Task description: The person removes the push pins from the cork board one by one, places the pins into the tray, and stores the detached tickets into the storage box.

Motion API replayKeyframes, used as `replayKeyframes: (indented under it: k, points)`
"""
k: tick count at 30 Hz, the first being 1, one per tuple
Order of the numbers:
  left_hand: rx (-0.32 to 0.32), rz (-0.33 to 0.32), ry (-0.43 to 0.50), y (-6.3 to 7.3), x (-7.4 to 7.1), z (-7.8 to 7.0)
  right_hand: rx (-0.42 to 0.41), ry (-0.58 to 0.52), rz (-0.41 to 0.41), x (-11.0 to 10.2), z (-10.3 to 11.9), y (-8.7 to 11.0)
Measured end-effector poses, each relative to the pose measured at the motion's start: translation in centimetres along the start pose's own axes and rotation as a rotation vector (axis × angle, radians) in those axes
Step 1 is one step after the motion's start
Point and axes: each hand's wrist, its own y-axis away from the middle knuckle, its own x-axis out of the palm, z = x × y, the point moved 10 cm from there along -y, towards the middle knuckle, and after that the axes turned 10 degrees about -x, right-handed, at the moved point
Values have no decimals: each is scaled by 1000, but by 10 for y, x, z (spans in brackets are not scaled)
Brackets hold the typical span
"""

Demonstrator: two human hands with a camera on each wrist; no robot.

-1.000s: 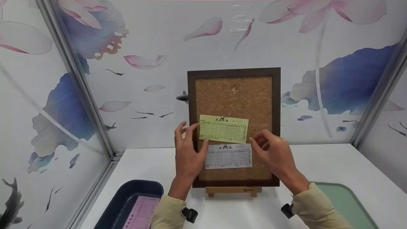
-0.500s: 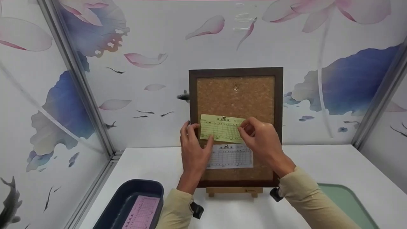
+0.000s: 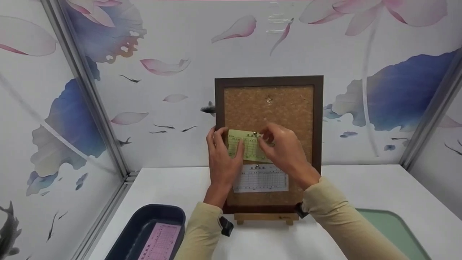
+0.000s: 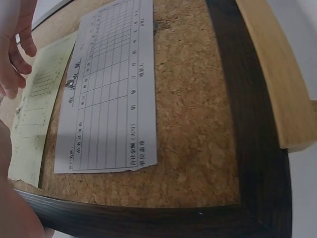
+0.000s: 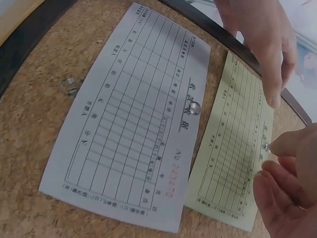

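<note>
A yellow-green receipt slip (image 3: 249,146) is fixed to a dark-framed corkboard (image 3: 285,104) by a clear push pin (image 5: 266,147) near its upper edge. My left hand (image 3: 225,162) grips the board's left edge, its thumb lying over the slip's left part. Fingertips of my right hand (image 3: 285,150) are at the push pin, index finger beside it and thumb a little apart; the pin still shows in the right wrist view. Just below, a white receipt slip (image 3: 265,178) hangs from another push pin (image 5: 193,108). My right hand covers the yellow-green slip's right end in the head view.
The board stands on a small wooden easel (image 3: 267,216) upon a white table (image 3: 361,187). At front left, a dark blue tray (image 3: 126,231) holds a pink slip (image 3: 160,242). A green tray (image 3: 389,224) lies at front right. Another clear pin (image 3: 269,99) sits high on the cork.
My right hand has moved left and up from the slip's right edge to the pin at its top. My left hand has shifted slightly right and up, its thumb now higher over the slip.
</note>
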Motion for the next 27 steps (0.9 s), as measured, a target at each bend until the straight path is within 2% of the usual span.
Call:
replayKeyframes:
  k: [13, 22, 27]
  points:
    - [-18, -16, 39, -11, -4, -5, 3, -22, 12, 12, 5, -12]
    - [-6, -37, 1, -17, -7, -6, 19, -25, 2, 16, 3, -16]
    - [3, -73, -76, -18, -9, -8, 23, -23, -17, 17, 3, -17]
